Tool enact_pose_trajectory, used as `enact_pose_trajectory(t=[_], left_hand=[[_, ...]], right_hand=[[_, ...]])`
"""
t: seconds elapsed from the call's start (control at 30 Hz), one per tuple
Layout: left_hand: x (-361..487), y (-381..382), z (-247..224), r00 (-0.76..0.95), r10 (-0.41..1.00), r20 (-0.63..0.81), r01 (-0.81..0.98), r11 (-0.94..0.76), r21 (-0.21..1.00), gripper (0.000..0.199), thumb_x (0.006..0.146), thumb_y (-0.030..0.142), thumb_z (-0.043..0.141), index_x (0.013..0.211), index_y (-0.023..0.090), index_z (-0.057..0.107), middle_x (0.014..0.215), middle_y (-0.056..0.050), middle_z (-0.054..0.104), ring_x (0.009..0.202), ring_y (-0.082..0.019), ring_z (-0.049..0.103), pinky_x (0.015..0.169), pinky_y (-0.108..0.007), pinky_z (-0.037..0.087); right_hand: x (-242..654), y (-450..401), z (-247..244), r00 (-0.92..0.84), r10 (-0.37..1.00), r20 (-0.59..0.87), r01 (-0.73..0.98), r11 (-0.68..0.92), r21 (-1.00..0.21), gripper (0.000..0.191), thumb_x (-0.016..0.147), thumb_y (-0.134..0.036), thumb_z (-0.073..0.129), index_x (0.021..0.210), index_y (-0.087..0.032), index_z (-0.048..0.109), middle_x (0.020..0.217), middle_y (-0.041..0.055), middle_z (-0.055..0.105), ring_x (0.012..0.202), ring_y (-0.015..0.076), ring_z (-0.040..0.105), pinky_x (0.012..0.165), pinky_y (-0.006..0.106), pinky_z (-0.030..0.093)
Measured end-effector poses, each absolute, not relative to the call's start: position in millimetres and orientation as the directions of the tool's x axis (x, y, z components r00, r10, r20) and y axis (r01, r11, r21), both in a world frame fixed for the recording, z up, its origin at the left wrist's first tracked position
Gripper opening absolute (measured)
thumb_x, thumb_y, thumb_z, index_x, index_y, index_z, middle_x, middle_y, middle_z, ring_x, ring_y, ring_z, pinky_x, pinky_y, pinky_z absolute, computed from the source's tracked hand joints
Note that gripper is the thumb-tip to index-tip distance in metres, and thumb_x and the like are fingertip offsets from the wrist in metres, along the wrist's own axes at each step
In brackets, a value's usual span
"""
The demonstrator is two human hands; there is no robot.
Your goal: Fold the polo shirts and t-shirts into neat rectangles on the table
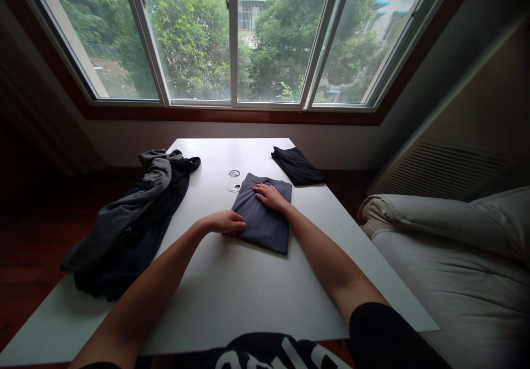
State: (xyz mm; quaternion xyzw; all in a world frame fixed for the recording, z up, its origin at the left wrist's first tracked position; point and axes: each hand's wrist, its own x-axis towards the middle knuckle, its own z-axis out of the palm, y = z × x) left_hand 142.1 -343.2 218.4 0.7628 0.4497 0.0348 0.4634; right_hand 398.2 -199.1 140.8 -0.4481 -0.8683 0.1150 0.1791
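A dark grey-blue garment (269, 228), folded into a rough rectangle, lies flat near the middle of the white table (232, 297). My right hand (271, 196) rests palm down on its upper part, the fingers stretched out. At the garment's left edge, my left hand (227, 222) has its fingers bent together over the cloth; the fingertips are partly hidden, and it pinches that edge.
A loose heap of grey and black clothes (136, 220) hangs over the table's left side. A folded black garment (298, 165) lies at the back right. Near the centre are two round table fittings (234, 174). A pale sofa (455, 264) stands to the right.
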Motion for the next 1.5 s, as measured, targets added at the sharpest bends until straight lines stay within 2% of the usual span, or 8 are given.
enact_pose_trajectory(t=[0.23, 0.4, 0.6, 0.77, 0.97, 1.23, 1.33, 1.5], left_hand=[[120.1, -324.4, 208.1, 0.400, 0.781, -0.480, 0.784, -0.019, 0.621, 0.059, 0.090, 0.070, 0.049, 0.067, 0.018, 0.065, 0.059, -0.005, 0.064, 0.058, -0.018, 0.059, 0.060, -0.028, 0.043], [109.1, -318.8, 197.4, 0.008, 0.999, 0.049, 0.955, -0.023, 0.296, 0.039, 0.098, 0.047, 0.046, 0.078, 0.021, 0.067, 0.083, -0.008, 0.071, 0.078, -0.023, 0.064, 0.069, -0.031, 0.043], [137.3, -332.7, 190.9, 0.220, 0.892, 0.395, 0.881, -0.355, 0.312, 0.021, 0.100, 0.035, 0.051, 0.101, 0.023, 0.069, 0.106, -0.007, 0.069, 0.103, -0.024, 0.062, 0.094, -0.036, 0.046], [184.6, -361.3, 178.3, 0.408, 0.840, 0.358, 0.836, -0.501, 0.223, 0.036, 0.099, 0.044, 0.055, 0.126, 0.024, 0.066, 0.139, -0.011, 0.060, 0.130, -0.030, 0.053, 0.114, -0.047, 0.037], [208.0, -386.1, 163.4, 0.653, 0.735, 0.183, 0.725, -0.676, 0.128, 0.071, 0.102, 0.064, 0.039, 0.161, 0.023, 0.036, 0.169, -0.016, 0.026, 0.156, -0.034, 0.020, 0.125, -0.060, 0.013], [212.9, -405.7, 190.5, 0.869, 0.483, 0.107, 0.440, -0.853, 0.279, 0.054, 0.105, 0.057, 0.040, 0.151, 0.030, 0.051, 0.161, -0.008, 0.044, 0.152, -0.028, 0.034, 0.125, -0.056, 0.015], [210.7, -398.5, 194.5, 0.788, 0.578, 0.211, 0.486, -0.795, 0.363, 0.040, 0.109, 0.041, 0.036, 0.127, 0.030, 0.069, 0.141, -0.003, 0.064, 0.134, -0.020, 0.054, 0.122, -0.043, 0.027], [190.6, -378.0, 191.5, 0.421, 0.848, 0.321, 0.820, -0.507, 0.265, 0.027, 0.101, 0.035, 0.052, 0.118, 0.022, 0.069, 0.125, -0.011, 0.065, 0.116, -0.027, 0.059, 0.104, -0.042, 0.044]], right_hand=[[398.0, -199.8, 140.8, -0.535, 0.818, 0.213, 0.734, 0.574, -0.362, 0.043, 0.104, -0.039, 0.051, 0.145, -0.029, 0.059, 0.155, 0.0081, 0.051, 0.147, 0.0261, 0.041, 0.123, 0.053, 0.027], [395.6, -201.1, 141.0, -0.524, 0.826, 0.206, 0.753, 0.563, -0.342, 0.043, 0.104, -0.039, 0.050, 0.145, -0.029, 0.059, 0.156, 0.0079, 0.050, 0.147, 0.0274, 0.042, 0.123, 0.055, 0.027], [393.0, -204.1, 141.5, -0.516, 0.834, 0.198, 0.770, 0.552, -0.321, 0.045, 0.104, -0.041, 0.049, 0.147, -0.029, 0.057, 0.157, 0.0079, 0.048, 0.148, 0.0284, 0.040, 0.124, 0.057, 0.025], [391.9, -206.0, 142.6, -0.506, 0.836, 0.211, 0.775, 0.549, -0.315, 0.044, 0.104, -0.039, 0.049, 0.146, -0.029, 0.057, 0.157, 0.0076, 0.049, 0.148, 0.0272, 0.039, 0.124, 0.054, 0.025], [390.6, -208.8, 145.1, -0.498, 0.840, 0.217, 0.773, 0.543, -0.327, 0.043, 0.103, -0.036, 0.051, 0.145, -0.029, 0.059, 0.156, 0.0080, 0.049, 0.148, 0.0273, 0.040, 0.124, 0.054, 0.026], [391.8, -211.2, 145.8, -0.501, 0.835, 0.227, 0.772, 0.550, -0.319, 0.043, 0.104, -0.037, 0.051, 0.145, -0.029, 0.058, 0.155, 0.0077, 0.051, 0.148, 0.0257, 0.041, 0.124, 0.049, 0.028], [393.5, -209.3, 144.0, -0.508, 0.828, 0.237, 0.764, 0.561, -0.318, 0.044, 0.104, -0.039, 0.050, 0.146, -0.028, 0.058, 0.155, 0.0078, 0.051, 0.148, 0.0255, 0.041, 0.124, 0.048, 0.028], [393.8, -207.6, 145.7, -0.522, 0.822, 0.226, 0.762, 0.569, -0.310, 0.043, 0.104, -0.038, 0.052, 0.145, -0.027, 0.059, 0.154, 0.0081, 0.052, 0.146, 0.0258, 0.043, 0.122, 0.046, 0.032]])
